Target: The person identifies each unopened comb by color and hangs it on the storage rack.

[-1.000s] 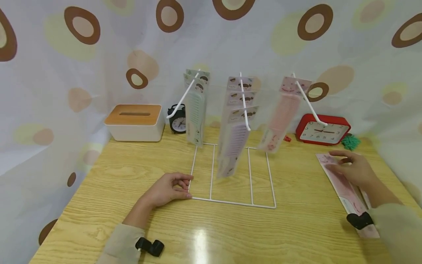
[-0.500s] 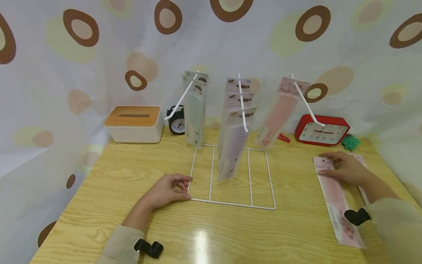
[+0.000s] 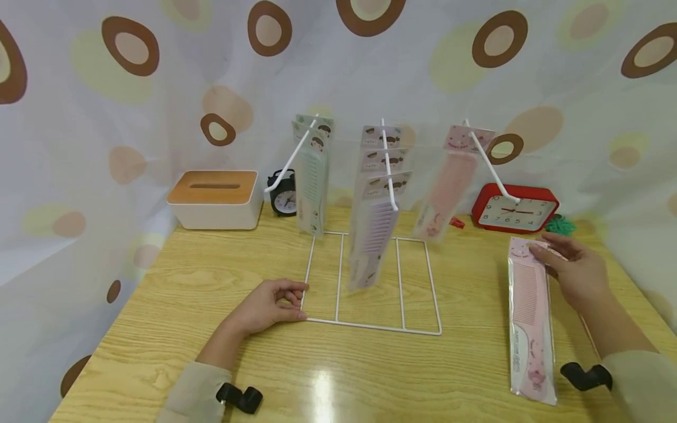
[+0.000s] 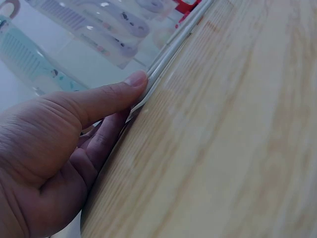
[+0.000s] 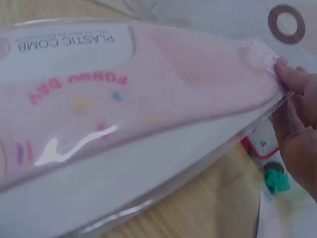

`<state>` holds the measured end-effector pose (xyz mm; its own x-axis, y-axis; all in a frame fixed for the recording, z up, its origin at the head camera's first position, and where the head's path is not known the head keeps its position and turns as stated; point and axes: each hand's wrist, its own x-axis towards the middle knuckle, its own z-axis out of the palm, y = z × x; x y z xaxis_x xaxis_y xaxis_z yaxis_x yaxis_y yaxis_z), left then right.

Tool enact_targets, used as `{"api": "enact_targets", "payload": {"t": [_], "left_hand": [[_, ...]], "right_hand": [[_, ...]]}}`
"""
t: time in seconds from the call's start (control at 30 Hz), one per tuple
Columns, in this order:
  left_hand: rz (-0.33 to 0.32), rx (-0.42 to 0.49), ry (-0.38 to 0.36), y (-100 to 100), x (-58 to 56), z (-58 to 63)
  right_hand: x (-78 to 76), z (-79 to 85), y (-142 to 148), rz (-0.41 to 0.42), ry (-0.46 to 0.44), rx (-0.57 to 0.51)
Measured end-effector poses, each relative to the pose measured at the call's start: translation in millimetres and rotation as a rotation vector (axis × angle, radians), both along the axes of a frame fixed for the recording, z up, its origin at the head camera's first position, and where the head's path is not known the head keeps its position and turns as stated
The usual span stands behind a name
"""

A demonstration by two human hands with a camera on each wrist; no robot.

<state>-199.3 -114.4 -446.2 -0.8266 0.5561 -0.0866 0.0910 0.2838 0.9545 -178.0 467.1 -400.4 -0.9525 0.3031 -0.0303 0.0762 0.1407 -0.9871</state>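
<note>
At the right of the table my right hand [image 3: 579,273] pinches the top card of a pink plastic comb in a clear packet [image 3: 531,329]. The packet hangs lengthwise toward me, tilted up at the held end, and its "plastic comb" print shows in the right wrist view. My left hand [image 3: 267,305] holds the front left corner of a white wire display rack [image 3: 370,326], thumb on the wire [image 4: 157,74]. Three hooks stick out above its base. They carry green packaged combs [image 3: 312,182] on the left, purple ones [image 3: 374,235] in the middle and a pink one [image 3: 449,182] on the right.
A tissue box [image 3: 214,205] and a black alarm clock [image 3: 284,198] stand at the back left. At the back right are a red clock [image 3: 515,208], a green spiky object [image 3: 560,225] and a red clip [image 3: 457,222]. Beneath the right forearm another packet's edge [image 3: 589,336] shows.
My right hand has drawn the pink comb packet away from the one beside it and lifted and turned it straighter, face toward me. The left hand stays on the rack.
</note>
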Motion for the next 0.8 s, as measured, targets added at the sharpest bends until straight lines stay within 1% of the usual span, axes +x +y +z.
{"api": "enact_targets", "payload": {"t": [0.07,0.13,0.2,0.23,0.3,0.33,0.43,0.53,0.57,0.73,0.8], "left_hand": [[0.001,-0.001,-0.001,0,0.1,0.0],[0.004,-0.003,-0.001,0,0.3,0.0],[0.005,-0.004,0.001,0,0.3,-0.1],[0.005,-0.003,0.003,0,0.1,-0.4],[0.004,0.001,0.005,0,-0.2,-1.0],[0.003,0.003,0.006,0,-0.5,-1.4],[0.002,0.009,0.007,1,-1.5,-3.1],[0.006,0.007,0.008,1,-1.6,-3.7],[0.006,0.006,0.008,1,-1.4,-3.5],[0.006,-0.003,0.005,0,-0.6,-2.4],[0.005,-0.005,0.003,0,-0.7,-2.2]], "right_hand": [[6.7,13.3,-12,0.007,0.120,-0.211],[13.9,29.4,-28,0.039,0.245,-0.393],[21.5,46.6,-44,0.075,0.354,-0.525],[25.7,55.1,-53,0.088,0.402,-0.571],[35.0,71.2,-69,0.112,0.482,-0.594],[39.2,78.5,-76,0.137,0.519,-0.601],[47.8,96.5,-94,0.250,0.619,-0.615],[51.1,110.7,-109,0.371,0.699,-0.655],[51.7,115.0,-114,0.396,0.720,-0.672],[54.0,136.5,-138,0.469,0.805,-0.709],[54.0,143.6,-146,0.455,0.829,-0.709]]}}
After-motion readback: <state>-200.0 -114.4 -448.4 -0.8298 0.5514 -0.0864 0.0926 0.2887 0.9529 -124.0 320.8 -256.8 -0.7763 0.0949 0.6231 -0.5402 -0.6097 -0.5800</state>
